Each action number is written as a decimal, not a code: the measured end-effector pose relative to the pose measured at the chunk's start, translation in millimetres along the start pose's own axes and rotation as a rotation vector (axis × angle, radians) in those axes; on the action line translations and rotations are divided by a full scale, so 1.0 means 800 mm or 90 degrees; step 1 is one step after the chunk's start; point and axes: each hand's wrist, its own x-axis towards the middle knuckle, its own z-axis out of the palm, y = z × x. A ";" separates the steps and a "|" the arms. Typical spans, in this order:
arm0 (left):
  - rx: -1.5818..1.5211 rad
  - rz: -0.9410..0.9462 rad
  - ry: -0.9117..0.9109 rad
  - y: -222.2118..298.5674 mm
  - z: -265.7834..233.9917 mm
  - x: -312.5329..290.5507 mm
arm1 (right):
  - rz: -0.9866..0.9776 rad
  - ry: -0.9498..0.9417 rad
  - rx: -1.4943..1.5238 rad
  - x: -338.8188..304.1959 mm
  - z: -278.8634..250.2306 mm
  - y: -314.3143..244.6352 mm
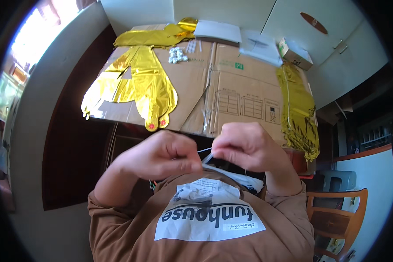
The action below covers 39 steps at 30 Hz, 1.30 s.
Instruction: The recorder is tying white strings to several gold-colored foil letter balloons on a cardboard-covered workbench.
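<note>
Close in front of my chest, my left hand [172, 153] and my right hand [244, 146] are both closed, fingertips pinched and nearly meeting. A thin whitish strip [207, 158] runs between them, gripped from both sides. Below my right hand, a white, crumpled, film-like length [238, 175] lies across my lap; I cannot tell whether it joins the strip. Beyond my hands, a flat gold foil balloon [157, 83] lies on the cardboard [192, 94] covering the table, its rounded ends near the front edge. Neither hand touches it.
Folded gold foil [148, 37] lies at the far left, above a pile of small white pieces [177, 56] and clear straws [192, 46]. Farther back are a white flat box [217, 31] and a small carton [295, 53]. Fringed gold foil [298, 105] hangs at right, near a wooden chair [356, 220].
</note>
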 end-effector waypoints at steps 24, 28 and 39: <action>0.175 0.233 0.313 -0.011 -0.018 0.054 | -0.068 0.125 0.007 0.050 -0.051 -0.023; -0.336 0.339 0.215 0.006 -0.020 0.053 | -0.074 0.080 -0.055 0.061 -0.020 0.039; -0.453 0.148 0.335 -0.013 -0.018 0.063 | 0.090 0.034 0.104 0.054 -0.025 0.082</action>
